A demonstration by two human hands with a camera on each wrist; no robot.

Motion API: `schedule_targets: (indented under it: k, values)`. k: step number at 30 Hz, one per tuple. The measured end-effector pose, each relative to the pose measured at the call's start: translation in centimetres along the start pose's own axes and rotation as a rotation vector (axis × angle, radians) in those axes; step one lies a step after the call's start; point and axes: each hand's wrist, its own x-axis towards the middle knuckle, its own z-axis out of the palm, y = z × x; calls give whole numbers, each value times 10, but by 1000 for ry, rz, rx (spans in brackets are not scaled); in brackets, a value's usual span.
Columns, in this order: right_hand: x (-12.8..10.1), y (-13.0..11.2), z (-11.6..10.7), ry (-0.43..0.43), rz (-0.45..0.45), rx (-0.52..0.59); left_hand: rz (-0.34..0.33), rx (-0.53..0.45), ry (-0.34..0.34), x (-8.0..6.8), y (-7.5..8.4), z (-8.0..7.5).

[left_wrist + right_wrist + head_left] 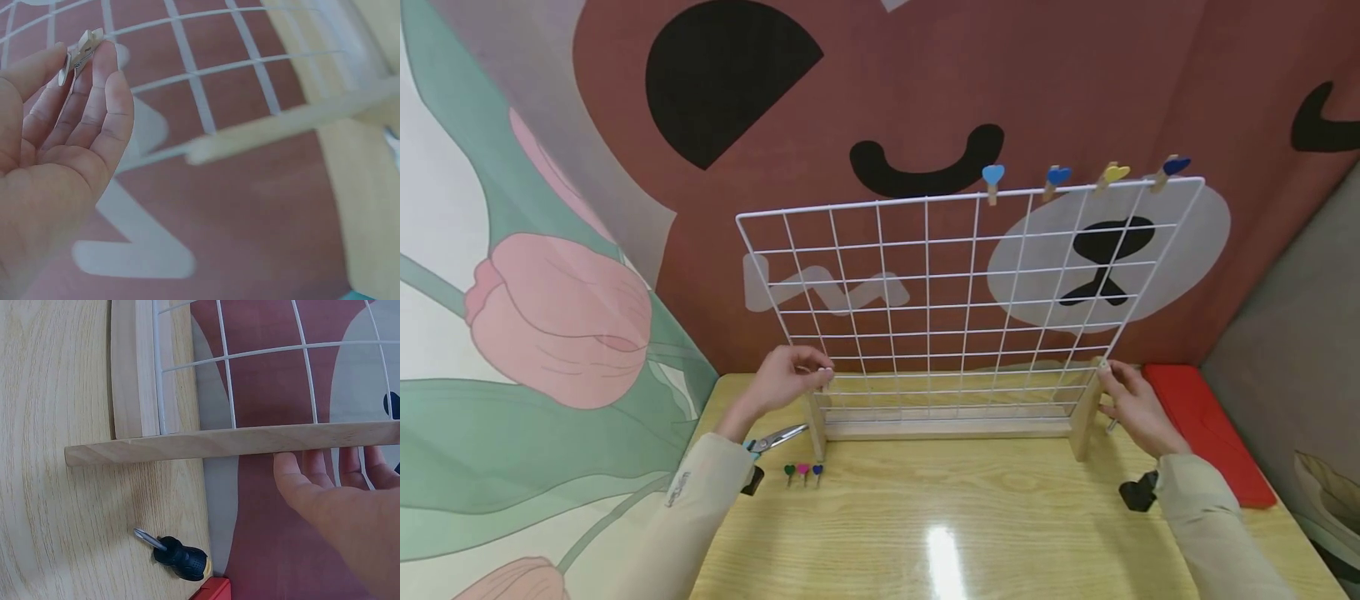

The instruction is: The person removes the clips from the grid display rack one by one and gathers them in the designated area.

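Left hand (786, 375) pinches a clip (78, 53) — right hand (1138, 408) steadies the grid stand (1086, 425).

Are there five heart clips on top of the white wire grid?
No, only four heart clips sit along the top edge of the white wire grid.

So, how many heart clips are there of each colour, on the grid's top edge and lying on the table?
Light blue: 1
Dark blue: 3
Yellow: 1
Green: 1
Pink: 1
Total: 7 heart clips, 4 on the grid and 3 on the table.
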Motion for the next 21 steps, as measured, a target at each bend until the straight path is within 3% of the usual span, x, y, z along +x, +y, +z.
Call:
schedule_targets:
  k: [12, 21]
  values:
    - [-2, -2, -1, -5, 1, -18, -194, -35, 66, -36, -76, 16]
    - [-2, -3, 0, -7, 4, -8, -355, -62, 114, -64, -116, 23]
